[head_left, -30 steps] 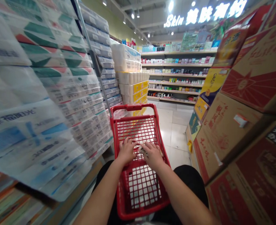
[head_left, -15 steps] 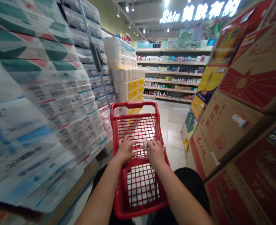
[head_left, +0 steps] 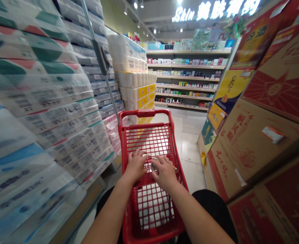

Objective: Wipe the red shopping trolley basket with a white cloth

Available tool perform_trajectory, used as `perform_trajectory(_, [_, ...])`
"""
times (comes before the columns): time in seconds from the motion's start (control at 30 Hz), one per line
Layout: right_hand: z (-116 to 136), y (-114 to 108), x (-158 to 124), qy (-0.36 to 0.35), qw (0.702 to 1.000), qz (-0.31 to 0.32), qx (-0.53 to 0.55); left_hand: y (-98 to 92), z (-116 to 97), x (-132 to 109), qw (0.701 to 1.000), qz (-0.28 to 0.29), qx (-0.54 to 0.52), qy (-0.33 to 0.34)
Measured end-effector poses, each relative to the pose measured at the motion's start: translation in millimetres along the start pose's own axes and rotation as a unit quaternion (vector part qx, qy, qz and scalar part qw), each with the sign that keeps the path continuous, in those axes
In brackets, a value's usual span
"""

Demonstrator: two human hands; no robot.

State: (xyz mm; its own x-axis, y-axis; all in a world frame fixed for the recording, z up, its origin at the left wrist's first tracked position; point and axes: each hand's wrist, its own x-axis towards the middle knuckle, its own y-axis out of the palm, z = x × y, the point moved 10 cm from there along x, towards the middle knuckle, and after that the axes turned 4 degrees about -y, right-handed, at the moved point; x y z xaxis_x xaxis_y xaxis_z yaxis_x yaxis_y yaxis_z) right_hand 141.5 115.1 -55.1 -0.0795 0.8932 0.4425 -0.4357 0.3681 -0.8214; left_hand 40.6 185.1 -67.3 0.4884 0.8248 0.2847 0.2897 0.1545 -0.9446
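A red plastic rolling shopping basket (head_left: 153, 188) with a lattice of square holes stands between my knees, its metal pull rod (head_left: 108, 88) slanting up to the left. Over the middle of the lattice is my left hand (head_left: 136, 163), fingers apart and slightly bent, with nothing visible in it. Beside it, my right hand (head_left: 164, 172) curls over a small pale, crumpled-looking thing (head_left: 153, 165); the fingers cover most of it, so its kind does not show. A bit of something brownish also shows at that hand's outer side.
Packs of tissue (head_left: 70, 112) rise in high stacks on the left, toilet-roll packs (head_left: 136, 81) beyond them. Cardboard cartons (head_left: 240, 135) are piled close on the right. Ahead, a tiled aisle (head_left: 188, 142) leads to shelves (head_left: 187, 64) of small boxes and bottles.
My right hand has shifted slightly left, closer to my left hand, and now covers more of the small pale thing. The left hand has barely moved. The view has shifted slightly.
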Motion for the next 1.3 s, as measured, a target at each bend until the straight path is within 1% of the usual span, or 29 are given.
perform_trajectory(0.1, [-3.4, -4.0, 3.3, 0.0, 1.0, -0.02, 0.017, -1.8, 1.3, 1.9, 1.0, 0.0, -0.006, -0.004])
perform_trajectory(0.23, [-27.4, -19.5, 4.1, 0.058, 0.993, -0.096, 0.024, -7.8, -0.7, 3.0, 1.0, -0.007, -0.019, -0.007])
perform_trajectory(0.27, [-28.4, -20.5, 3.8, 0.054, 0.992, -0.106, 0.031, -9.0, -1.2, 3.0, 1.0, -0.01, -0.023, -0.007])
perform_trajectory(0.3, [-25.4, -18.6, 4.2, 0.034, 0.993, -0.102, 0.043, -9.7, -1.3, 3.0, 1.0, -0.011, -0.026, -0.008])
perform_trajectory(0.37, [-13.0, -10.7, 5.0, -0.028, 0.994, -0.071, 0.072, -10.1, -0.6, 2.8, 0.999, -0.013, -0.031, -0.009])
perform_trajectory(0.4, [-9.2, -8.8, 4.7, -0.046, 0.994, -0.064, 0.08, -9.8, -0.1, 2.8, 0.999, -0.013, -0.032, -0.01])
perform_trajectory(0.43, [-9.6, -9.6, 4.4, -0.045, 0.993, -0.071, 0.08, -9.4, 0.3, 2.7, 0.999, -0.012, -0.033, -0.01])
perform_trajectory(0.53, [-23.8, -18.7, 2.7, 0.021, 0.992, -0.118, 0.045, -8.1, 0.0, 2.6, 0.999, -0.012, -0.031, -0.007])
perform_trajectory(0.57, [-25.6, -18.5, 2.8, 0.028, 0.992, -0.117, 0.034, -7.9, -0.4, 2.6, 0.999, -0.012, -0.03, -0.007])
perform_trajectory(0.6, [-24.2, -15.3, 3.7, 0.019, 0.994, -0.1, 0.029, -7.6, -0.9, 2.7, 0.999, -0.012, -0.029, -0.007])
perform_trajectory(0.67, [-18.1, -6.0, 5.1, -0.017, 0.998, -0.056, 0.031, -7.4, -2.0, 2.7, 1.0, -0.012, -0.027, -0.007])
perform_trajectory(0.7, [-17.5, -3.5, 5.1, -0.024, 0.998, -0.045, 0.033, -7.4, -2.6, 2.7, 1.0, -0.011, -0.027, -0.006])
perform_trajectory(0.77, [-25.4, -6.1, 4.3, 0.003, 0.998, -0.059, 0.032, -7.4, -3.4, 2.6, 1.0, -0.01, -0.024, -0.005])
perform_trajectory(0.83, [-37.6, -13.4, 2.2, 0.053, 0.994, -0.095, 0.032, -7.1, -3.8, 2.3, 1.0, -0.007, -0.021, -0.006])
perform_trajectory(0.9, [-41.7, -16.6, 1.2, 0.071, 0.991, -0.108, 0.044, -7.1, -4.2, 1.5, 1.0, -0.004, -0.02, -0.005])
perform_trajectory(0.93, [-38.7, -15.9, 1.9, 0.059, 0.991, -0.102, 0.059, -7.5, -4.7, 1.0, 1.0, -0.004, -0.02, -0.005])
perform_trajectory(1.0, [-24.3, -12.4, 4.2, 0.001, 0.993, -0.073, 0.093, -9.6, -5.9, -0.6, 1.0, -0.01, -0.018, -0.003])
perform_trajectory(1.07, [-10.0, -12.4, 4.4, -0.05, 0.992, -0.055, 0.106, -13.3, -6.9, -2.5, 1.0, -0.024, -0.016, -0.004])
perform_trajectory(1.1, [-7.8, -14.7, 4.0, -0.052, 0.992, -0.058, 0.096, -15.2, -7.1, -3.5, 0.999, -0.032, -0.016, -0.006])
perform_trajectory(1.2, [-16.0, -23.2, 1.6, 0.009, 0.996, -0.086, 0.027, -18.0, -7.8, -5.6, 0.999, -0.043, -0.019, -0.01])
perform_trajectory(1.23, [-17.3, -22.8, 0.9, 0.019, 0.996, -0.082, 0.011, -17.7, -8.2, -5.9, 0.999, -0.043, -0.02, -0.01])
perform_trajectory(1.3, [-12.1, -16.1, 1.3, -0.007, 0.999, -0.052, 0.003, -16.7, -8.8, -6.0, 0.999, -0.039, -0.022, -0.007])
